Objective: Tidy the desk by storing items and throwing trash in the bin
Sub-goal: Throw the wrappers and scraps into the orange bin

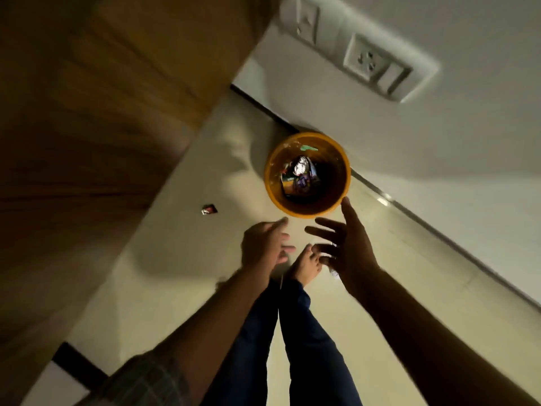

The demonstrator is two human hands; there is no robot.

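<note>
Orange bin (307,210) on floor by wall, wrappers (298,178) already inside. Left hand (265,244) and right hand (345,244) above it, fingers spread, empty. Small scrap (209,209) on floor probably left to bin.

bin (270,183): glossy orange plastic | wrappers (298,177): shiny foil | floor (181,259): smooth tile
</note>
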